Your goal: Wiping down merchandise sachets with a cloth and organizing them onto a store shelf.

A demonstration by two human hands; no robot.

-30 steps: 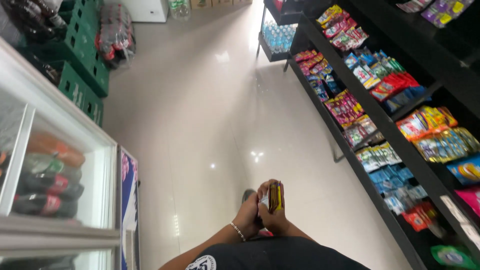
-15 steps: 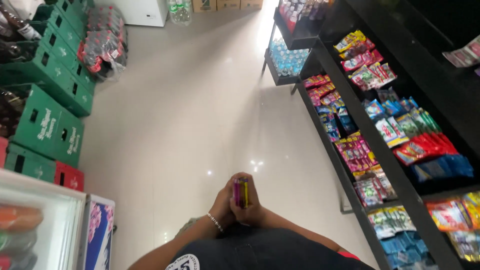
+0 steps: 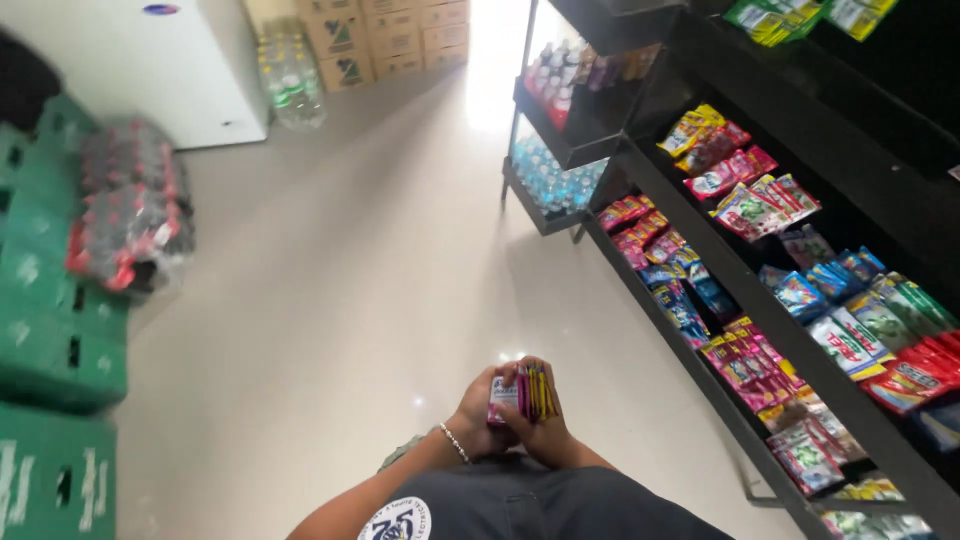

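A shop aisle with a pale glossy tiled floor (image 3: 350, 300): green crates (image 3: 50, 350) stacked at the left, black shelves (image 3: 800, 340) of bright snack packets along the right, cardboard boxes (image 3: 385, 35) far off. Near the bottom centre, the left hand (image 3: 480, 410) and right hand (image 3: 540, 430) together clasp a small stack of packets (image 3: 525, 393), seemingly pink and yellow, held upright between the two hands.

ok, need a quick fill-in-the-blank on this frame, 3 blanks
1. Both hands, left hand and right hand, hold a stack of thin ____ in front of the body.
2. The bracelet is on the ____ wrist.
3. The crates stacked at the left are ____ in colour.

Missing words: packets; left; green
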